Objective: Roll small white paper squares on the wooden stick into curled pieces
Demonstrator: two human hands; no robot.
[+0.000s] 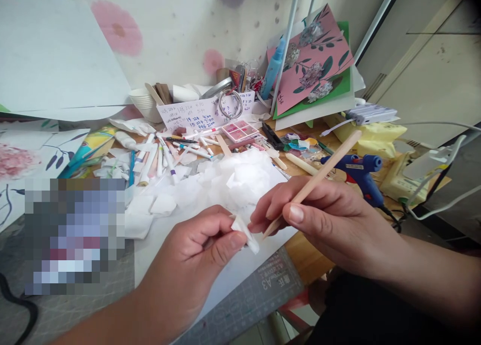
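Between thumb and fingers, my left hand [203,249] pinches a small folded piece of white tissue paper [246,235]. A pale wooden stick [323,172] with a pointed lower end lies in my right hand [330,219], held like a pen. The stick's tip points down close beside the tissue piece; a right fingertip seems to reach the tissue, though contact is hard to tell. Beyond both hands, a fluffy heap of white tissue [244,179] rests on a white sheet of paper [161,265].
A grey cutting mat [244,295] lies under the paper. Markers [169,159] and scraps crowd the back left. A blue glue gun [363,174] with a cord sits at the right. Behind stand a pink flower picture [311,59] and a handwritten card [203,112]. A blurred-out patch covers the left.
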